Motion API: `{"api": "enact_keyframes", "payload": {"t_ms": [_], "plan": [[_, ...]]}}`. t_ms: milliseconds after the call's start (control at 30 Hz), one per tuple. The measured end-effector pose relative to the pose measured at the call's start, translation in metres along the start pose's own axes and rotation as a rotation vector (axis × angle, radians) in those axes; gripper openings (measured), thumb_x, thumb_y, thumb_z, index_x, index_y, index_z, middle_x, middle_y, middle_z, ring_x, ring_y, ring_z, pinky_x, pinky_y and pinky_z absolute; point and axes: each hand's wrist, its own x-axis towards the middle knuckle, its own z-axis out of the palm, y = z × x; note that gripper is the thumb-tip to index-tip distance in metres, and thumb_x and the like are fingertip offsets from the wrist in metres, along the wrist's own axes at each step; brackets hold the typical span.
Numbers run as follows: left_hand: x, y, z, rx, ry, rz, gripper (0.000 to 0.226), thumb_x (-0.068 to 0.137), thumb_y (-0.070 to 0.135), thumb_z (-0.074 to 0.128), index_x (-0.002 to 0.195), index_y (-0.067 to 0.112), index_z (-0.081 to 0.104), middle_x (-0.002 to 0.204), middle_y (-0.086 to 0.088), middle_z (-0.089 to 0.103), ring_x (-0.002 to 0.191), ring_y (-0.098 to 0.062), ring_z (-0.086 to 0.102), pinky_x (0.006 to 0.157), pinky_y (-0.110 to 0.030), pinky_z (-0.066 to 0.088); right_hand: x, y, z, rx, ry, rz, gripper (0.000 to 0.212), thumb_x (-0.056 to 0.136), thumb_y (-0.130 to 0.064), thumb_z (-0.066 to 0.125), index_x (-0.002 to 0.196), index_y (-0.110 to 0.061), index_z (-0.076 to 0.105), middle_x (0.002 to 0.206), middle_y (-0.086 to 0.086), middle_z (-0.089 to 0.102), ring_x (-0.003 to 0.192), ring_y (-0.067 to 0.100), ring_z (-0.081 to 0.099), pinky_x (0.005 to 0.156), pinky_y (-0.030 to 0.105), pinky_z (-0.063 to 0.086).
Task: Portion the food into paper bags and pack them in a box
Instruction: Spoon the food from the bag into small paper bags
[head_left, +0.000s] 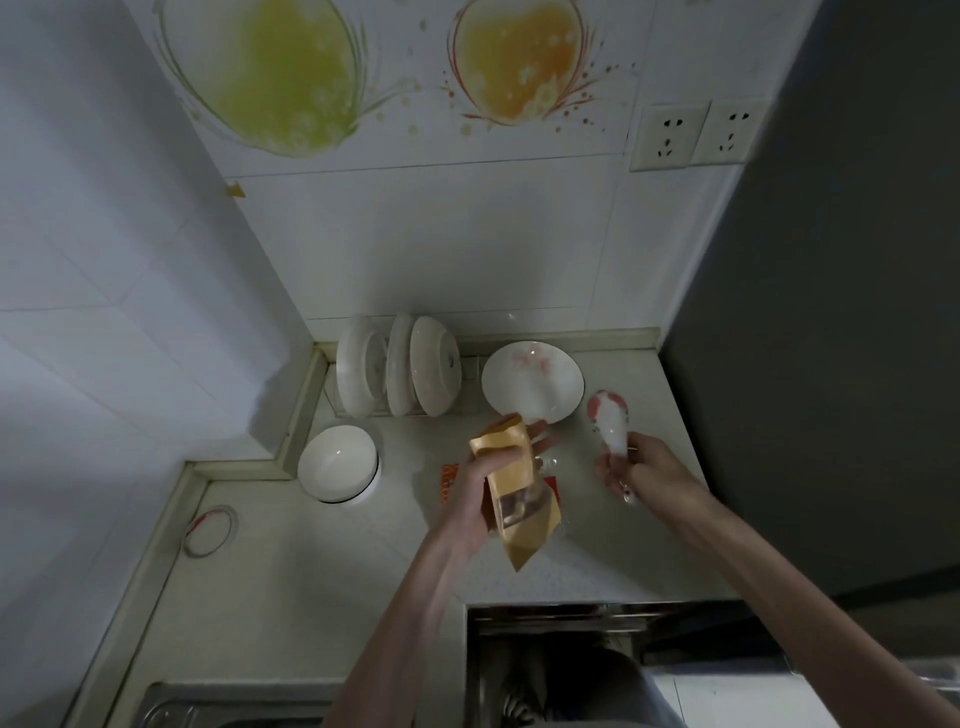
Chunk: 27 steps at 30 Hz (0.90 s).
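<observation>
My left hand (485, 480) grips a yellow-brown paper bag (511, 470) with a clear window, held above the counter with its mouth pointing away from me. Pale food pieces show through the window. My right hand (641, 467) holds a white ceramic spoon (610, 423) with red markings by its handle, the spoon's bowl pointing away from me, to the right of the bag. A white plate (532, 382) with a pink flower pattern lies just beyond both hands. No box is in view.
A white bowl (337, 462) sits left of the bag. Several white dishes stand in a rack (397, 371) against the wall. A red-and-orange packet (449, 480) lies under the bag. A wire ring (210, 530) lies at the left. A sink (182, 709) is near left; a dark appliance (831, 312) stands right.
</observation>
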Motion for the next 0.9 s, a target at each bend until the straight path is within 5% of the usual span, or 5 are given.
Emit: {"api": "enact_keyframes", "payload": {"t_ms": [133, 367, 567, 667, 900], "plan": [[0.010, -0.006, 0.007, 0.017, 0.020, -0.042, 0.049, 0.073, 0.022, 0.071, 0.122, 0.025, 0.065, 0.114, -0.013, 0.071, 0.095, -0.029, 0.071, 0.081, -0.040, 0.056, 0.011, 0.017, 0.012, -0.029, -0.055, 0.027, 0.025, 0.089, 0.002, 0.049, 0.079, -0.019, 0.059, 0.074, -0.003, 0.060, 0.060, 0.009, 0.045, 0.051, 0.019, 0.033], [0.028, -0.028, 0.016, 0.164, 0.010, -0.060, 0.016, 0.081, 0.019, 0.073, 0.095, 0.026, 0.076, 0.104, -0.003, 0.074, 0.103, -0.024, 0.067, 0.077, -0.034, 0.054, 0.012, 0.040, 0.013, 0.187, -0.075, 0.042, 0.008, 0.089, -0.018, 0.061, 0.085, -0.019, 0.068, 0.069, -0.011, 0.066, 0.064, 0.003, 0.056, 0.059, 0.020, 0.038], [0.049, -0.049, 0.027, 0.365, 0.203, 0.044, 0.011, 0.080, 0.023, 0.078, 0.087, 0.029, 0.072, 0.087, 0.010, 0.075, 0.081, -0.003, 0.069, 0.059, -0.011, 0.050, 0.018, 0.060, 0.005, 0.318, -0.048, 0.076, 0.006, 0.085, -0.012, 0.067, 0.079, -0.013, 0.067, 0.063, -0.007, 0.068, 0.058, 0.004, 0.063, 0.053, 0.014, 0.046], [0.062, -0.065, 0.024, 0.460, 0.242, 0.077, 0.014, 0.078, 0.026, 0.080, 0.088, 0.026, 0.071, 0.084, 0.015, 0.074, 0.076, 0.003, 0.068, 0.058, -0.008, 0.049, 0.027, 0.077, 0.004, 0.318, 0.038, 0.131, 0.006, 0.082, -0.011, 0.071, 0.086, -0.008, 0.068, 0.077, 0.003, 0.072, 0.071, 0.014, 0.068, 0.059, 0.020, 0.050], [0.081, -0.112, 0.012, 0.675, 0.316, -0.017, 0.012, 0.087, 0.017, 0.070, 0.075, 0.019, 0.070, 0.075, -0.001, 0.073, 0.072, -0.017, 0.071, 0.067, -0.039, 0.061, 0.060, 0.126, -0.009, 0.108, 0.245, 0.269, 0.011, 0.078, -0.014, 0.075, 0.082, -0.018, 0.066, 0.075, -0.005, 0.067, 0.067, 0.004, 0.062, 0.049, 0.010, 0.044]]}}
